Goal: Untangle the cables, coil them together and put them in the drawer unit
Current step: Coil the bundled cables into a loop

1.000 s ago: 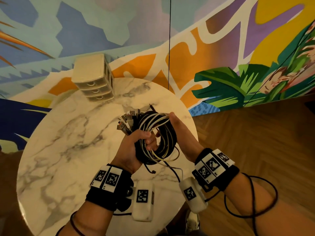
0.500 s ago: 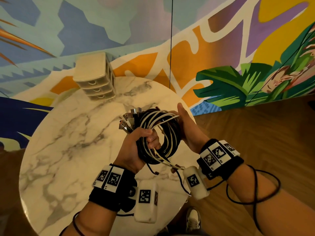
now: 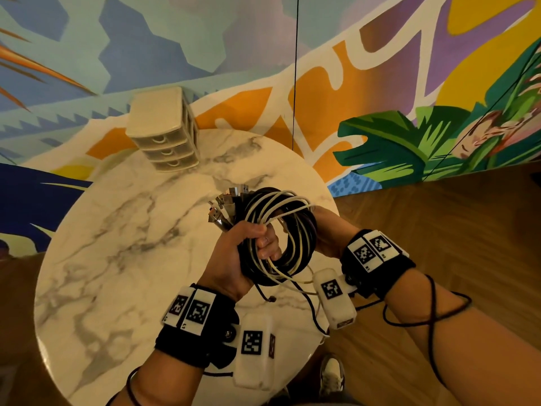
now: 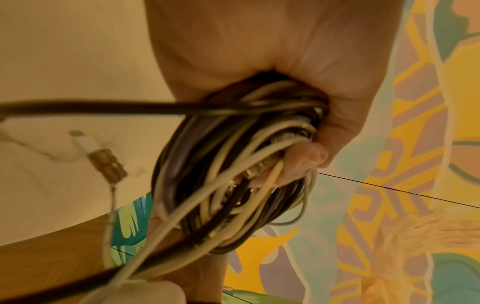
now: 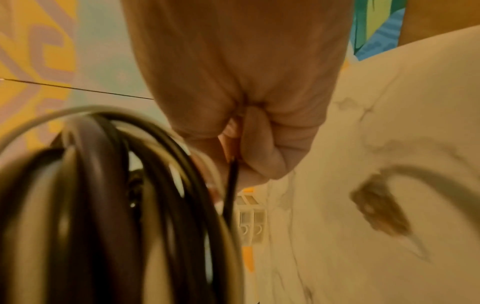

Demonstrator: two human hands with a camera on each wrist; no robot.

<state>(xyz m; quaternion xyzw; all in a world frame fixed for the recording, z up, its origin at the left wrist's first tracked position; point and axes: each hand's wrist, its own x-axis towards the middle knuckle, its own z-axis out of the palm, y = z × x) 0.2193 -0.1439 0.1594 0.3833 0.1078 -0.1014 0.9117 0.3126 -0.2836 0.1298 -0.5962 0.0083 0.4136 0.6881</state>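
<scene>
Head view: nearest the camera, both forearms wear black wrist bands (image 3: 191, 338) carrying white blocks printed with square black-and-white coded markers; no readable words show on them, and no brand or label can be made out anywhere. Just past the bands, the left hand (image 3: 234, 259) is curled tight round the near-left side of the coil of cables (image 3: 281, 238), a bundle of black and off-white loops held above the table. The right hand (image 3: 326, 238) sits against the coil's right side; in the right wrist view its fingers (image 5: 262, 156) are curled and pinch a single thin black cable (image 5: 231, 193) that runs down beside the loops. A cluster of metal plug ends (image 3: 227, 208) sticks out of the coil just beyond the left hand, and a few loose cable tails hang below toward the wrists. Under both hands lies a round table (image 3: 117, 230) of white marble with grey veins, its edge curving off to the right of the right hand, where a brown wood floor (image 3: 439, 230) begins. Farther out, beyond and left of the left hand, a small beige drawer unit (image 3: 164, 133) stands at the table's far edge, three drawers all pushed in. Behind it rises a wall mural (image 3: 380, 83) in blue, orange, purple, yellow and green leaf shapes.
</scene>
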